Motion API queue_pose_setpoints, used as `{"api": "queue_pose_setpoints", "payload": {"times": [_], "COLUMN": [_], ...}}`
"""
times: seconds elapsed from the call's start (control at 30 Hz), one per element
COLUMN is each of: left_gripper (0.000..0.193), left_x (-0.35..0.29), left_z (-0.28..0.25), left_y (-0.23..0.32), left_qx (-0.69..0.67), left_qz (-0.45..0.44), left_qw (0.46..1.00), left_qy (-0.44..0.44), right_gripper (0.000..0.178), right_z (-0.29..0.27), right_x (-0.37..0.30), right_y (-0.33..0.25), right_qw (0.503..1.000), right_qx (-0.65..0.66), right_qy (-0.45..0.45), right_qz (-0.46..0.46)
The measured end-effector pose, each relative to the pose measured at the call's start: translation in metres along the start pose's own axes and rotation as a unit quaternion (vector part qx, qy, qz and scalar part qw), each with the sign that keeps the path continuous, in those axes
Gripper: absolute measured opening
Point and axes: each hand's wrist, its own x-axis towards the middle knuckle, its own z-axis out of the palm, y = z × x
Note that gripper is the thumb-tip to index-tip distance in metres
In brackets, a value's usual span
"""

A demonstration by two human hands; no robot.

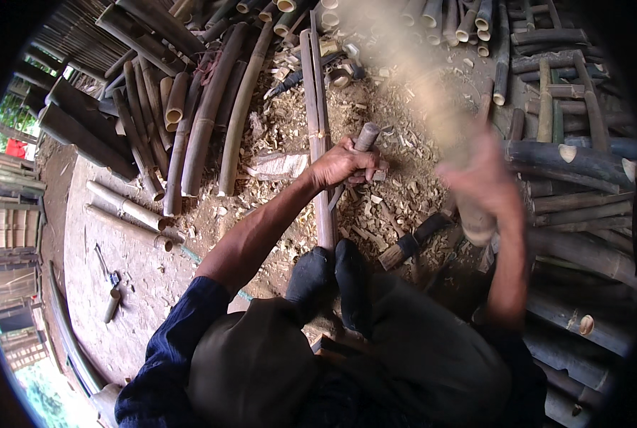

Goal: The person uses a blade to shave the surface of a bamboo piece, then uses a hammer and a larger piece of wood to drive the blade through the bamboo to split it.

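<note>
While left hand (pixel 343 165) grips tool (pixel 365 137), bamboo (pixel 317 107) lies underfoot.

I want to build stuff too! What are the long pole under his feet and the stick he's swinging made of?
The long pole looks like bamboo: a split, dull brown, jointed stem. The swung stick in the right hand is too blurred to be sure; pale tan, probably bamboo or wood. The chips look like raw shavings.

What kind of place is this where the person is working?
Probably an outdoor bamboo workshop. Cut bamboo poles lie stacked all around, wood chips cover the dirt ground, and the left hand holds a wooden-handled tool against a split bamboo strip.
</note>
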Motion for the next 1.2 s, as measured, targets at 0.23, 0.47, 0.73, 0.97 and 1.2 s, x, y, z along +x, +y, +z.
{"api": "queue_pose_setpoints", "payload": {"times": [0.23, 0.47, 0.73, 0.97, 1.2], "left_gripper": [0.024, 0.022, 0.039, 0.021, 0.031], "left_x": [-0.009, -0.006, 0.060, -0.041, -0.126], "left_z": [-0.010, 0.000, -0.006, 0.117, 0.017], "left_y": [-0.010, -0.011, -0.054, 0.033, 0.029], "left_qx": [-0.057, -0.018, 0.271, 0.314, 0.333], "left_qz": [-0.027, -0.034, -0.126, 0.140, -0.138], "left_qw": [0.998, 0.997, 0.889, 0.937, 0.848], "left_qy": [0.029, 0.068, 0.347, -0.060, 0.389], "right_gripper": [0.099, 0.111, 0.097, 0.081, 0.022], "right_z": [-0.018, 0.012, 0.044, 0.114, 0.158], "right_x": [0.021, 0.022, 0.019, 0.036, 0.074], "right_y": [-0.014, 0.014, 0.084, 0.207, 0.083], "right_qw": [0.998, 0.995, 0.977, 0.972, 0.959], "right_qx": [-0.058, -0.045, 0.131, 0.065, 0.190], "right_qy": [0.012, -0.086, -0.052, 0.102, -0.093], "right_qz": [0.008, 0.040, 0.159, 0.200, 0.187]}}
